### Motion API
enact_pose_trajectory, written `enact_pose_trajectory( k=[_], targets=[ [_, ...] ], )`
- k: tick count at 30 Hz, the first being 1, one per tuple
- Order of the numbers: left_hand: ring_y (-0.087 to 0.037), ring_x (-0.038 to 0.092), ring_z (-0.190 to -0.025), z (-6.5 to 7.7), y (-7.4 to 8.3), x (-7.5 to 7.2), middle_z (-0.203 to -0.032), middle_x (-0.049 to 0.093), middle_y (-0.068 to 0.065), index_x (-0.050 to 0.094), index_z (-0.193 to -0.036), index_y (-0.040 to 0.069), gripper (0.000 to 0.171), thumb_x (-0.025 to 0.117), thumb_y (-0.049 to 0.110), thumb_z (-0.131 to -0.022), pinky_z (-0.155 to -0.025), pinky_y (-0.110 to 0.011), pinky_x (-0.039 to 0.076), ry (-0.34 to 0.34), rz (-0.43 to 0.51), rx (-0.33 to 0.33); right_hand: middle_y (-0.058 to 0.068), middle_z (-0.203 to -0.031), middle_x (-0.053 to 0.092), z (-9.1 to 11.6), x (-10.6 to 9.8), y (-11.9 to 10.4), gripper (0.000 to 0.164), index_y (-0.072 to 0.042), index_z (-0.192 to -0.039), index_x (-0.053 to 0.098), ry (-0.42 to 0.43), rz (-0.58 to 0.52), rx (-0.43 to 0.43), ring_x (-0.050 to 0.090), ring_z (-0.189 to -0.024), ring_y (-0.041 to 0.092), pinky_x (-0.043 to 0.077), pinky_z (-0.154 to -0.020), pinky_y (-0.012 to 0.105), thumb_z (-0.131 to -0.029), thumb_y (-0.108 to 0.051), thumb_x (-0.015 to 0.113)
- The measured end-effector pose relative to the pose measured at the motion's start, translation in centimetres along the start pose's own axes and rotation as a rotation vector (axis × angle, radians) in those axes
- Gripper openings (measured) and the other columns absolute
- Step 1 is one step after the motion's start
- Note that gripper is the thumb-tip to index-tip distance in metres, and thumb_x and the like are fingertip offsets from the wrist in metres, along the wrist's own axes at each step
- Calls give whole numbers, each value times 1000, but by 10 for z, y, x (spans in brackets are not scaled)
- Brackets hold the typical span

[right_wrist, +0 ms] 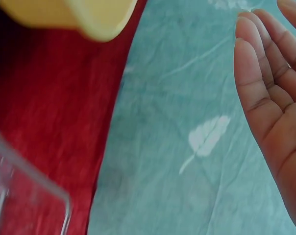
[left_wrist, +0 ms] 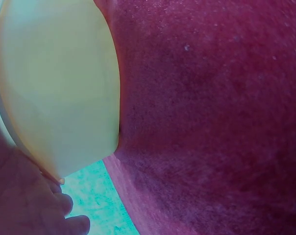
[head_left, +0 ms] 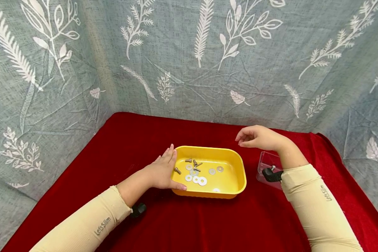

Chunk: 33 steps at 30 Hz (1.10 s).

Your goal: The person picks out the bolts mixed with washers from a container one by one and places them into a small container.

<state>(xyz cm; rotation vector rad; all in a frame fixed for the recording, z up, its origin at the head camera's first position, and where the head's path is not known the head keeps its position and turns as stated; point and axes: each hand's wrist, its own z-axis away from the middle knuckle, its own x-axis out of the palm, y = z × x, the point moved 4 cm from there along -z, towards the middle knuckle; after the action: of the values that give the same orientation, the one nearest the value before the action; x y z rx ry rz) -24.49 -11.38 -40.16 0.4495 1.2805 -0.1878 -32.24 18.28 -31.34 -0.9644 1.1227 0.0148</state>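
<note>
A yellow plastic tray (head_left: pixel 228 180) sits in the middle of the table. Several flat metal washers (head_left: pixel 204 181) and several small bolts (head_left: pixel 177 171) lie in its left and middle part. My left hand (head_left: pixel 160 173) rests against the tray's left end, fingers extended along the rim and thumb over the near corner. Beyond the tray's right end, my right hand (head_left: pixel 260 137) hovers in the air with fingers loosely bent. Nothing shows between those fingers in the right wrist view. Under the right wrist stands a clear plastic box (head_left: pixel 264 157) with a bolt (head_left: pixel 273 167) in it, partly hidden by the forearm.
A dark red cloth (head_left: pixel 138 140) covers the table. Grey-green curtains (head_left: pixel 176 84) with white leaf prints hang behind it and at both sides. Black wrist straps and cameras (head_left: pixel 272 175) sit close to the clear box and the cloth.
</note>
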Motion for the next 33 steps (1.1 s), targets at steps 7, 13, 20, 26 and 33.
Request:
enact_pose_trajectory(
  k=[7, 13, 20, 26, 33],
  targets=[
    [-30, -4, -139, 1, 1, -2, -149, -14, -18, 1, -144, -3, 128, 58, 77, -63, -109, -47, 14, 4, 5, 8, 4, -95, 65, -20, 11, -21, 15, -9, -101, 64, -8, -13, -25, 59, -88, 17, 50, -79, 30, -87, -14, 63],
    [-30, -5, -139, 1, 1, -2, -150, -14, -18, 2, -144, -4, 127, 59, 76, -63, -109, -47, 14, 4, 9, 8, 6, -93, 65, -38, 28, -36, 13, -11, -99, 65, -58, -17, -57, 60, -86, 19, 50, -77, 30, -87, -13, 63],
    [-31, -3, -139, 1, 0, -2, -150, -14, -18, 3, -144, -4, 127, 58, 76, -63, -109, -48, 14, 1, 12, 5, 8, -93, 65, -58, 46, -44, 13, -12, -97, 65, -110, -25, -99, 59, -85, 16, 50, -78, 29, -85, -7, 64],
    [-29, -4, -139, 0, 0, -1, -150, -13, -18, 2, -145, -3, 127, 58, 77, -63, -109, -48, 14, -10, 21, -4, 7, -90, 65, -72, 62, -43, 13, -13, -94, 67, -167, 16, -130, 59, -81, 14, 50, -75, 27, -84, -5, 65],
    [-29, -6, -139, 0, -1, 0, -150, -15, -18, 0, -145, -2, 127, 57, 77, -63, -110, -48, 13, -22, 26, -8, 11, -93, 66, -84, 81, -39, 14, -5, -98, 66, -241, 38, -126, 58, -81, 11, 49, -74, 24, -84, -3, 64]
  ],
)
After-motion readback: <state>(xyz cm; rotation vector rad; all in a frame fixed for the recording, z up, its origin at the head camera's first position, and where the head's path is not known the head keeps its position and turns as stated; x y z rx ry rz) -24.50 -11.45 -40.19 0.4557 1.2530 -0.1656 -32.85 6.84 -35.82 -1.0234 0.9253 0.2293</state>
